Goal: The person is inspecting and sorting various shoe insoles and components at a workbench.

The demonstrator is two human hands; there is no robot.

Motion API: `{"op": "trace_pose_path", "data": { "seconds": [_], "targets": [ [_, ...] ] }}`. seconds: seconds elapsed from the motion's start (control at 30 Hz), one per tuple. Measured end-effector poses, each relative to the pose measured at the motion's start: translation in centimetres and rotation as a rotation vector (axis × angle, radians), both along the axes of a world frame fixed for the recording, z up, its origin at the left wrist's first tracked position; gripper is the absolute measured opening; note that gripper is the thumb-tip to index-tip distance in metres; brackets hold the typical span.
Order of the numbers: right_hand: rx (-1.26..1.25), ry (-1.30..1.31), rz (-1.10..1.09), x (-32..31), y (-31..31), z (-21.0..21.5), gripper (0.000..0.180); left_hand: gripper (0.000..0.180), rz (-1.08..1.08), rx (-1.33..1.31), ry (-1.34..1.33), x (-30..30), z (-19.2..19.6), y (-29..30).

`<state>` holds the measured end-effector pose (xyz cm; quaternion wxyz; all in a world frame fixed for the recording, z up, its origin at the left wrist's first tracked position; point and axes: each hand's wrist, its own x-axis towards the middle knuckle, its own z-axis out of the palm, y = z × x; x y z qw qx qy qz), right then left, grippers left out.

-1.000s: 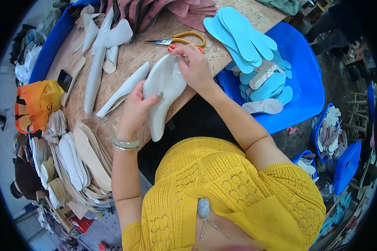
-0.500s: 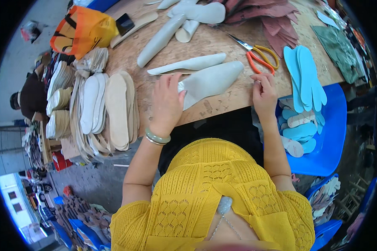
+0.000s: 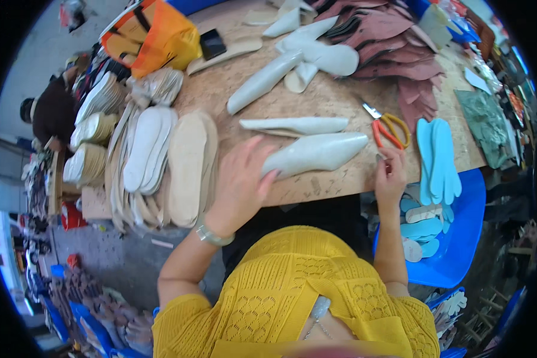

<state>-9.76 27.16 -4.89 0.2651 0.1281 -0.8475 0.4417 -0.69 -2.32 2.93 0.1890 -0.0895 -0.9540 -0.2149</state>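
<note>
A glossy pale-grey, shoe-shaped piece point(image 3: 316, 156) lies near the table's front edge, its narrow tip toward the right. At its left end is my left hand point(image 3: 241, 182), slightly blurred, fingers spread and thumb by the piece; whether they touch is unclear. A second, slimmer pale piece point(image 3: 304, 125) lies just beyond it. My right hand point(image 3: 391, 176) is at the table edge, fingers curled and thumb pressed to the index finger; what it holds, if anything, is hidden. Just past its fingertips lie scissors point(image 3: 376, 129) with orange and yellow handles.
Beige insoles point(image 3: 188, 170) and white insoles point(image 3: 142, 155) are stacked at left. Light-blue insoles point(image 3: 437, 158) overhang the right edge above a blue tub point(image 3: 462, 253). Farther back are reddish-brown pieces point(image 3: 394, 51), more pale pieces point(image 3: 265, 80), a phone point(image 3: 212, 44) and an orange bag point(image 3: 173, 45).
The whole scene has shifted down in the picture. My left hand's fingers have spread, and the near pale piece lies more level and looks narrower. My right hand remains curled near the scissors.
</note>
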Motion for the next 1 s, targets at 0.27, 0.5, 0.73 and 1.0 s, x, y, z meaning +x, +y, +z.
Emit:
{"op": "trace_pose_path", "data": {
  "seconds": [0.27,0.5,0.73,1.0],
  "targets": [
    [0.031,0.034,0.056,-2.2,-1.0,1.4,0.018,0.041,-0.135,0.083,-0.051,-0.7,5.1,-4.8],
    [0.074,0.029,0.036,-3.3,0.3,1.4,0.020,0.043,0.080,-0.136,-0.129,-1.4,2.2,-8.3],
    [-0.033,-0.118,-0.007,-2.6,0.1,0.2,0.019,0.066,0.126,-0.223,-0.393,-1.3,-1.5,-9.2],
    [-0.027,-0.109,0.134,-2.2,1.0,1.9,0.019,0.069,0.105,-0.310,-0.435,-1.6,-0.6,-8.3]
  ]
}}
